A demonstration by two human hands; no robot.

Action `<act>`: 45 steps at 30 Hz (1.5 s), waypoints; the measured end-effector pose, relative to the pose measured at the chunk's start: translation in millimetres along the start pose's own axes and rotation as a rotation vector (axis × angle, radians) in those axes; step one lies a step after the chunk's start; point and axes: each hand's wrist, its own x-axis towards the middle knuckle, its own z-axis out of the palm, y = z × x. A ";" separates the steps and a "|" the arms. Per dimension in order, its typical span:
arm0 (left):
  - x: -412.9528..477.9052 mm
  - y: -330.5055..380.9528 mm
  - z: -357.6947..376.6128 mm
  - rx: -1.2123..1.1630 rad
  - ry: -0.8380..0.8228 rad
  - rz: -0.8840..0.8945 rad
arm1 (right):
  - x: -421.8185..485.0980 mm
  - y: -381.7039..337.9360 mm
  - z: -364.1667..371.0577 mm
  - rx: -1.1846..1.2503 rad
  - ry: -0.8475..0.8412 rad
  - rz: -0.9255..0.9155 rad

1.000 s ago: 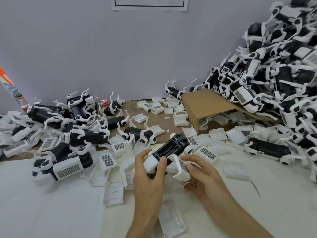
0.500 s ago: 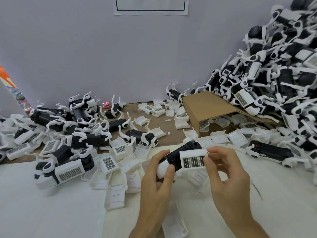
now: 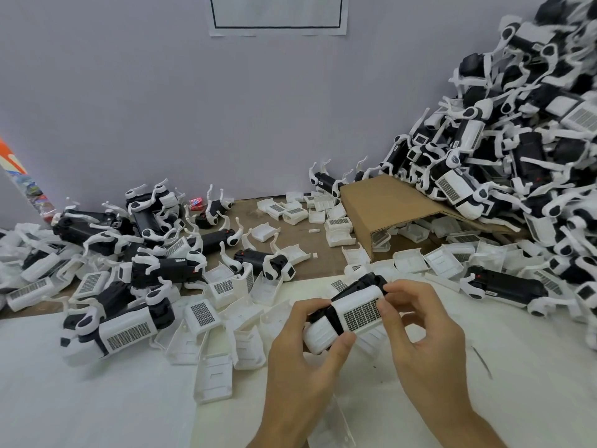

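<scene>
We get soft, even, bright light, with a faint shadow under the right hand (image 3: 423, 344). The toy body (image 3: 352, 313) is sharp; the edges bend, and the pile (image 3: 533, 130) at right blurs.

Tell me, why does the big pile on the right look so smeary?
Head view: the heap of black-and-white toys smears and stretches near the wide-angle edge; the toy gripped by the left hand and right hand looks sharper; light is soft, shadows on the white sheet faint.
</scene>
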 end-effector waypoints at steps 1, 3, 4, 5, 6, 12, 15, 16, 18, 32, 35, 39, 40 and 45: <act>0.2 -0.4 0.0 0.002 0.006 0.001 | -0.2 0.2 0.4 -0.004 -0.005 0.005; 0.0 -1.2 0.2 -0.001 0.008 -0.002 | -1.0 0.9 0.8 -0.019 -0.012 0.009; -0.1 -1.4 0.3 0.003 0.009 0.001 | -1.0 1.3 0.7 -0.034 -0.010 0.006; -0.3 -1.6 0.3 0.007 0.010 0.004 | -0.6 1.6 0.4 -0.051 -0.005 0.004; -0.5 -1.7 0.6 0.011 0.011 0.008 | -0.1 2.0 -0.2 -0.060 0.000 0.007; -3.2 -3.9 0.4 0.055 -0.029 0.037 | 1.1 1.6 -0.6 -0.028 -0.011 0.055; -3.0 -2.3 -0.4 0.037 -0.035 0.032 | 1.0 2.6 -0.6 -0.024 -0.015 0.074; -2.8 -1.8 -0.8 0.033 -0.038 0.028 | 1.1 3.0 -0.8 -0.024 -0.025 0.079; -2.7 -1.5 -1.4 0.026 -0.046 0.021 | 1.2 4.3 -0.8 -0.024 -0.047 0.085; -2.0 -5.9 -4.1 -0.130 0.026 -0.043 | 8.0 15.3 -2.5 0.063 -0.413 0.415; -1.7 -8.8 -4.5 -0.083 0.010 -0.035 | 10.5 15.4 -7.2 0.002 -0.378 0.317; 0.8 -9.2 -3.8 -0.053 0.027 -0.044 | 12.4 15.0 -11.9 -0.025 -0.401 0.209; 1.5 -8.4 -3.4 -0.044 0.025 -0.044 | 12.4 14.9 -12.4 -0.012 -0.419 0.198; 4.0 -6.7 -4.1 -0.038 -0.036 -0.046 | 14.0 15.9 -14.7 0.064 -0.446 0.244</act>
